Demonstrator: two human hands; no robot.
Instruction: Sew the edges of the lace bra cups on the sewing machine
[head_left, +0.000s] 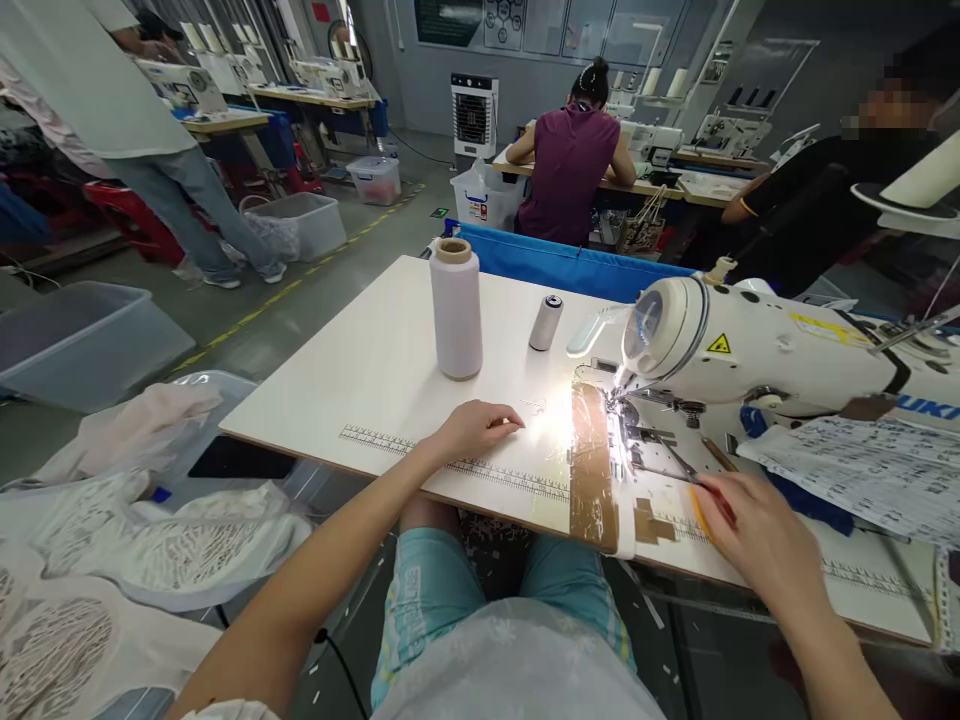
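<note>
My left hand (484, 428) rests on the white sewing table, its fingers curled together. Beside its fingertips lies a loose bit of thread (534, 406); whether the fingers pinch anything is too small to tell. My right hand (757, 535) is closed around a slim dark metal tool (679, 460), with an orange part (700, 512) by the fingers. That tool points toward the needle area of the white sewing machine (757, 335), whose lamp lights the plate. Left of the needle, brown tape (591, 465) covers a strip of the tabletop. The exact kind of tool is unclear.
A large thread cone (457, 315) and a small spool (546, 323) stand on the table (360, 350). Printed sheets (862, 470) lie at right. Cut white fabric pieces (180, 530) fill bins at left. Several people sit or stand around other machines.
</note>
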